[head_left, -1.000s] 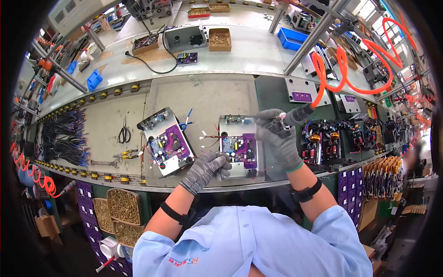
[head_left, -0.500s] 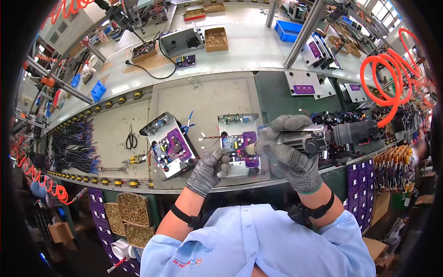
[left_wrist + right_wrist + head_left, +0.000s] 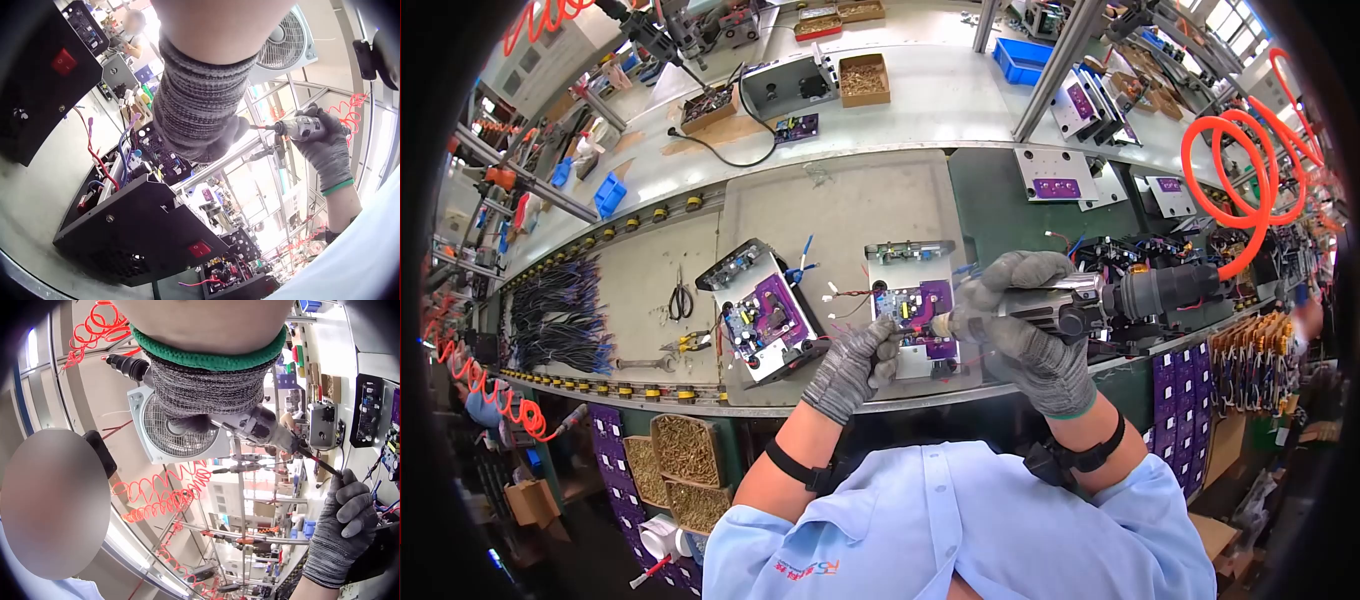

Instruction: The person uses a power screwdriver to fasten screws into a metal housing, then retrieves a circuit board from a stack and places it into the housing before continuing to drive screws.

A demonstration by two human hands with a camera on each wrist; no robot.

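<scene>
In the head view, my gloved right hand grips an air screwdriver held level, its bit pointing left. The tip of the bit meets the thumb and finger of my gloved left hand, which pinch it; any screw there is hidden by the fingers. Both hands hover over the near end of a metal chassis carrying a purple circuit board. A second chassis with a similar purple board lies tilted just left of my left hand.
An orange coiled hose runs up from the screwdriver's rear. Pliers, black-handled cutters and a wrench lie to the left, beside cable bundles. Wired assemblies crowd the right. Boxes of screws hang below the front edge.
My right hand has swung the screwdriver from pointing away to lying level, with its bit brought to my left fingers. The hose shifted right. Over the last half second the hands barely moved.
</scene>
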